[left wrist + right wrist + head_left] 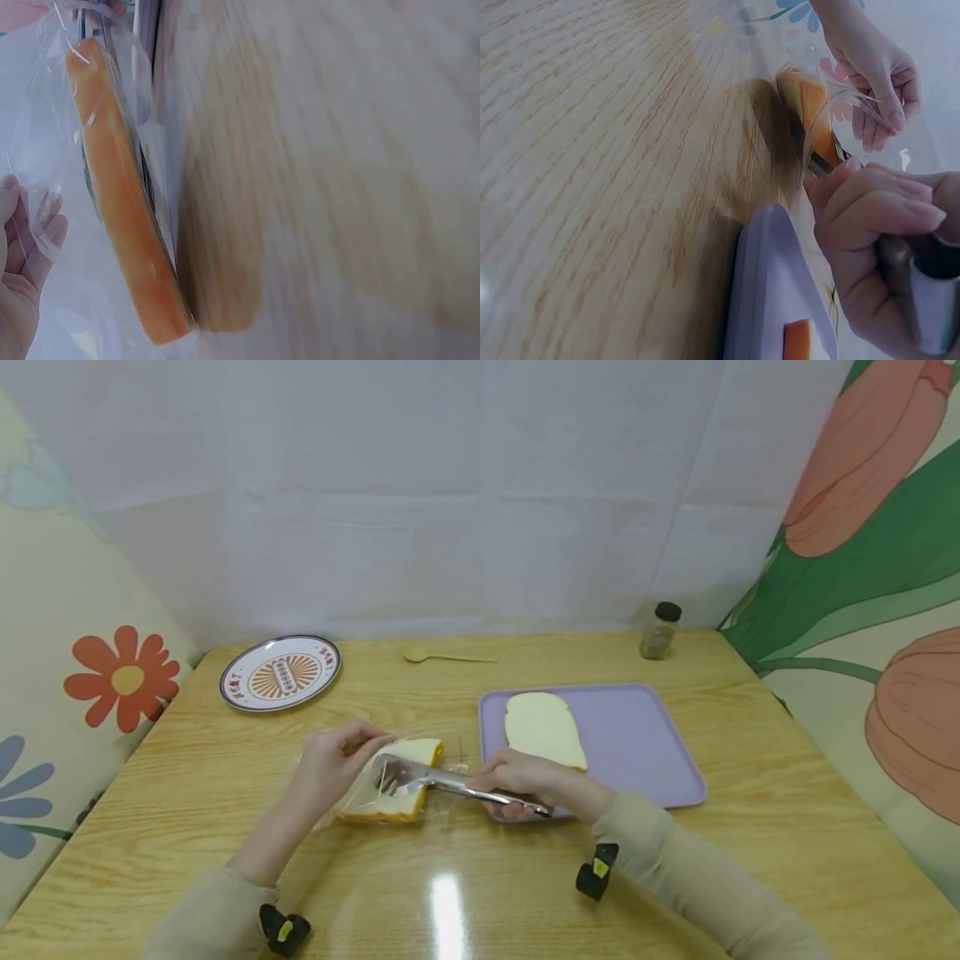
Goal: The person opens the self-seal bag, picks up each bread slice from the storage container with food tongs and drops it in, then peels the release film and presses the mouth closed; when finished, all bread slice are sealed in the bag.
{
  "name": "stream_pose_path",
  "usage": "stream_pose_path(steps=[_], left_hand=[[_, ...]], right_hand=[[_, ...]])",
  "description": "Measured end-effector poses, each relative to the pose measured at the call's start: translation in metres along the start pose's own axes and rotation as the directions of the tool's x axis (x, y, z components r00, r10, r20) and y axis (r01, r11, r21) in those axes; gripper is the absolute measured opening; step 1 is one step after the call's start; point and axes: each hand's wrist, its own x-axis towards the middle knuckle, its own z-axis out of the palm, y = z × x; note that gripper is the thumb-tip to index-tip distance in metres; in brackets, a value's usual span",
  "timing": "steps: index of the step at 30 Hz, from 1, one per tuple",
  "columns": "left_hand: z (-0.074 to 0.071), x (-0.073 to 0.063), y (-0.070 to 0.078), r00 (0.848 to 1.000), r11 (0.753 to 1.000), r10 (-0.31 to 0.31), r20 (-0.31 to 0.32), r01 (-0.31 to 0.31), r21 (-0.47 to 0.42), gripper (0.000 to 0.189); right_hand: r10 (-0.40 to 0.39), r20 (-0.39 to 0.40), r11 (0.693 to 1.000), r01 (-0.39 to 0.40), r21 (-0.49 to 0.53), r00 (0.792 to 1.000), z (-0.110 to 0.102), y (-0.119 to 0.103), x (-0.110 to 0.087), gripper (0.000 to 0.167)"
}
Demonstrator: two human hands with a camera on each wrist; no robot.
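With curled fingers my right hand [521, 777] grips metal tongs [453, 782]. The tongs reach into a clear plastic bag [45, 142], their heads on either side of a thick bread slice [411, 750] with an orange crust. My left hand [333, 764] pinches the bag's film near the slice's left side; in the right wrist view its thumb and fingers come together on the film. Under and behind my right hand, a second bread slice [542, 727] lies flat on the left part of a lilac tray [630, 735].
A round plate [318, 681] with a printed sunburst stands at the back left. A gold spoon [417, 653] lies at the back middle. At the back right stands a small jar [660, 633] with a black lid. A white cloth [480, 510] hangs behind the wooden table [375, 893].
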Motion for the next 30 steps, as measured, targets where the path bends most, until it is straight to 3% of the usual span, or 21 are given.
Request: stream_pose_path(steps=[6,15,23,30], left_hand=[[-0.003,-0.001,-0.004,0.999,0.999,-0.038,-0.002,0.038,0.01,0.011],[-0.004,0.001,-0.003,0.999,0.999,-0.034,-0.001,0.034,-0.025,0.016],[-0.004,-0.002,-0.002,0.998,0.998,-0.043,0.056,0.045,-0.038,0.012],[-0.002,-0.002,0.001,0.994,0.995,-0.091,0.065,0.094,-0.042,0.009]], right_hand=[[-0.002,0.053,1.0,0.003,-0.021,0.999,-0.012,0.002,-0.009,0.028],[-0.01,0.01,0.999,0.011,-0.049,1.0,-0.024,0.006,-0.021,0.027],[0.002,0.075,0.997,-0.007,0.074,0.997,-0.024,0.011,-0.015,0.026],[0.002,0.102,0.998,-0.009,0.064,0.995,-0.02,0.004,-0.013,0.03]])
